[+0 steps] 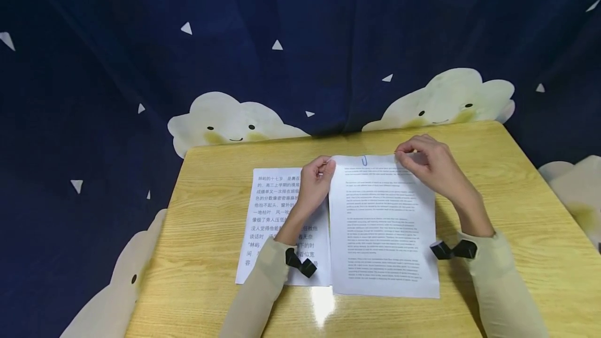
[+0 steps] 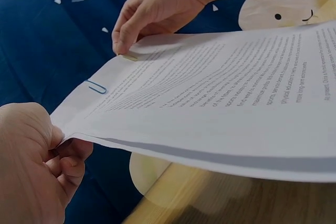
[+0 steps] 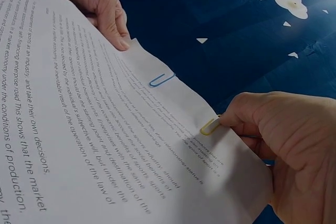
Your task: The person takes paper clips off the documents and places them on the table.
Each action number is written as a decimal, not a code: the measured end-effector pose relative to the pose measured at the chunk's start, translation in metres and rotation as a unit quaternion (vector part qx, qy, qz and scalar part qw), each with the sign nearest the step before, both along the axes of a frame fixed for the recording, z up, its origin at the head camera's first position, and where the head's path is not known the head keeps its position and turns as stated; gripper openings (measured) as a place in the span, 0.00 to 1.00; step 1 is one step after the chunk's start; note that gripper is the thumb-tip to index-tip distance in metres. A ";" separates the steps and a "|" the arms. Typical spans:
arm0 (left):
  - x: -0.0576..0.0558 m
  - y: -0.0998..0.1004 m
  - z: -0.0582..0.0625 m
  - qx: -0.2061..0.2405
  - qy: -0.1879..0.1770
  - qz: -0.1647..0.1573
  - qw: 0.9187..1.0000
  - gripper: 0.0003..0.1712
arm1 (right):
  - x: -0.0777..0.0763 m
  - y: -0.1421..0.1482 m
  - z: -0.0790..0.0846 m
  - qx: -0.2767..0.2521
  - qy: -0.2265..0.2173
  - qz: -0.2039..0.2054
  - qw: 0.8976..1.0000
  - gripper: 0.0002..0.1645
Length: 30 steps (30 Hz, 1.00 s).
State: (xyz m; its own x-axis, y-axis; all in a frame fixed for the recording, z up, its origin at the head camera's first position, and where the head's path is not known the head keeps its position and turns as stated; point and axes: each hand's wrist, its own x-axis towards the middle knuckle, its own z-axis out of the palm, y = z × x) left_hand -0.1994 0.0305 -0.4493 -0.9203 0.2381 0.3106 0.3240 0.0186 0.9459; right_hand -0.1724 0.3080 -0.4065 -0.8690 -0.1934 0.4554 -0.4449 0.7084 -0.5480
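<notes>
A stack of printed sheets point(image 1: 382, 233) is raised at its top edge, its lower end lying toward the table's front. My left hand point(image 1: 315, 184) pinches the top left corner between thumb and fingers. A blue paper clip point(image 3: 161, 80) sits on the top edge between the hands. Further right, my right hand point(image 1: 429, 166) pinches a yellow paper clip point(image 3: 210, 126) that straddles the same edge. In the right wrist view a small blue bit point(image 3: 268, 162) shows by the right fingers; what it is cannot be made out.
Another sheet with large Chinese print point(image 1: 267, 223) lies on the wooden table point(image 1: 202, 296), left of the stack and partly beneath my left arm. Behind the table's far edge hangs a dark blue curtain point(image 1: 328, 40) with clouds and triangles.
</notes>
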 end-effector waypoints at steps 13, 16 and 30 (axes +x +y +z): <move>-0.001 0.001 0.000 0.006 0.007 -0.010 1.000 0.10 | 0.001 0.001 0.001 -0.010 -0.004 -0.001 1.000 0.03; -0.001 0.001 -0.001 0.004 0.005 -0.008 1.000 0.10 | 0.001 0.001 0.002 -0.012 -0.007 -0.001 1.000 0.03; 0.000 0.001 -0.001 0.004 0.000 -0.010 1.000 0.11 | 0.001 0.002 0.003 -0.015 -0.007 0.003 1.000 0.03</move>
State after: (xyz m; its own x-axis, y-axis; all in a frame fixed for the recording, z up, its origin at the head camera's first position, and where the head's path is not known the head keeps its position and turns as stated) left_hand -0.1994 0.0315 -0.4500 -0.9150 0.2543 0.3132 0.3249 0.0044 0.9457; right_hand -0.1716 0.3097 -0.4036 -0.8742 -0.1841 0.4492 -0.4407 0.6889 -0.5754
